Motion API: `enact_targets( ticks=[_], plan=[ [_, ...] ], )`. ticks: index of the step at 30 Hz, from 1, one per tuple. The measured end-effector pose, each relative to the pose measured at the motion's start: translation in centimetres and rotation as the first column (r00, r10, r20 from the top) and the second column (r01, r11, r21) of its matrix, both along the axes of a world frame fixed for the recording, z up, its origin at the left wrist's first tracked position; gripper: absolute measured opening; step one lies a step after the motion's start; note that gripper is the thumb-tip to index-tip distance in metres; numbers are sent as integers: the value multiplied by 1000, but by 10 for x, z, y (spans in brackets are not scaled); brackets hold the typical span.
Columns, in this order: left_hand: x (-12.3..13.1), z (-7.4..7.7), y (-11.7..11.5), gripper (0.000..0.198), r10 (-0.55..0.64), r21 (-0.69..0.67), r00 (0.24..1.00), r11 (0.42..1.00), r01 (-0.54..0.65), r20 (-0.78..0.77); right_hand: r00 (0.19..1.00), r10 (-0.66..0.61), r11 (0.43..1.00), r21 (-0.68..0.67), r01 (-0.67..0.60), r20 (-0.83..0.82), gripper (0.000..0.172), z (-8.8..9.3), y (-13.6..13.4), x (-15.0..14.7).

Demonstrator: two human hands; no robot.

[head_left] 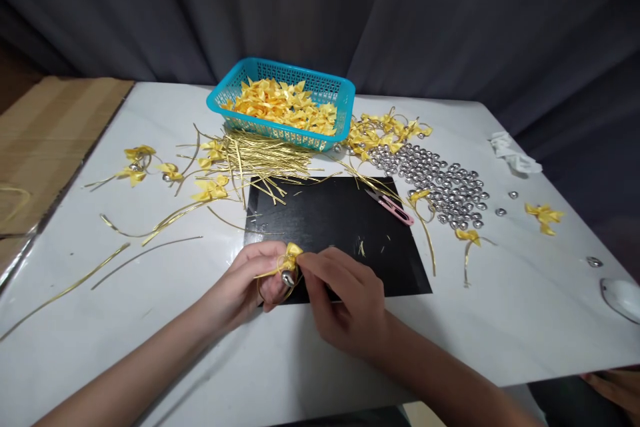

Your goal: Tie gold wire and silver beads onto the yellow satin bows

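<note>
Between my two hands is a yellow ribbon bow [293, 251] with a silver bell [287, 278] hanging below it and a thin gold cord looped around. My left hand [257, 273] is closed, pinching the bow from its left side. The fingertips of my right hand [347, 290] press together at the bow's right edge; whether they grip the ribbon or the cord is too small to make out. Both hands are above the near part of a black mat [320, 220].
A blue basket [215, 103] of yellow bows stands at the back. Gold cords [270, 157] lie before it. Many silver bells [445, 187] spread on the right, near pink thread snips [393, 207]. A white computer mouse [623, 298] and crumpled white tissue [515, 155] lie farther right.
</note>
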State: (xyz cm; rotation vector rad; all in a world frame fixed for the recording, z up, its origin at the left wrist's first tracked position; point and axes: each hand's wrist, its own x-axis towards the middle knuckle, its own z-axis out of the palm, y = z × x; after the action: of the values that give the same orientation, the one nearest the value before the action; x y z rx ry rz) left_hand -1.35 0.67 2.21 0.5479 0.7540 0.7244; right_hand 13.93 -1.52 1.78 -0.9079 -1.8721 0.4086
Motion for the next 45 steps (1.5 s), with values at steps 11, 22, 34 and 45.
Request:
enact_targets(
  ticks=[11, 22, 34, 45],
  plan=[
    [3, 1, -4, 34, 16, 75, 1000, 997, -15, -24, 989, -15, 997, -76, 4, -146, 22, -8, 0, -5],
    [2, 1, -3, 36, 15, 133, 997, 991, -5, -72, 987, 2, 997, -75, -14, -161, 17, -13, 3, -5],
    [3, 2, -4, 35, 1, 67, 998, 998, 4, -69, 999, 21, 999, 39, -19, -39, 27, -25, 2, 0],
    [4, 1, -6, 31, 46, 66, 993, 997, -38, -111, 998, 6, 998, 62, -3, -59, 31, -23, 3, -4]
  ],
)
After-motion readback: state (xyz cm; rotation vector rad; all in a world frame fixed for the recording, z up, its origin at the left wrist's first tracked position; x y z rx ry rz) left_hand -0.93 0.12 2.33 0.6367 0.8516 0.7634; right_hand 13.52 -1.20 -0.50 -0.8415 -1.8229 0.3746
